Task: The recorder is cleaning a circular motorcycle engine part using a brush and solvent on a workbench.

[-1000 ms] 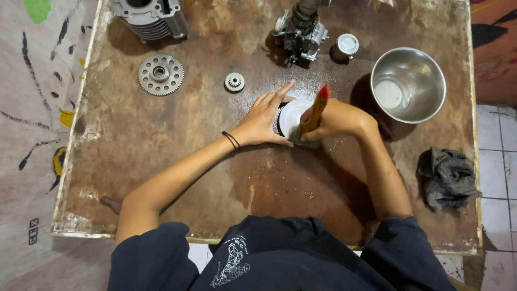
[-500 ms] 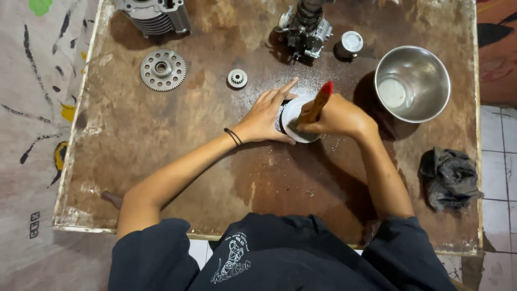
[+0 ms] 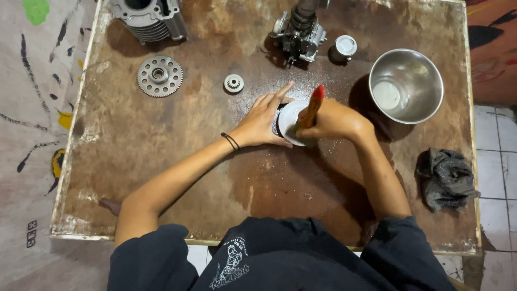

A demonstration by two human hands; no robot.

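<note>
Holding a round white part (image 3: 291, 121) at the middle of the brown table (image 3: 161, 178), my left hand (image 3: 264, 119) lies flat against its left side, fingers stretched toward 1 o'clock. My right hand (image 3: 334, 121) is closed around a tool with a wooden handle and red tip (image 3: 311, 108), which stands over the white part; its working end is hidden.

At 2 o'clock stands a steel bowl (image 3: 406, 86), open, with some clear liquid at the bottom, as far as I can tell. At 12 o'clock, near the far edge, are a small engine assembly (image 3: 299, 35) and a small capped cylinder (image 3: 343, 48). At 10 o'clock lie a small gear (image 3: 233, 83), a big sprocket (image 3: 159, 76) and a finned cylinder block (image 3: 148, 19). A dark rag (image 3: 446, 178) lies at 4 o'clock, close to the right edge. Toward 7 o'clock the table surface is bare, between my arms also.
</note>
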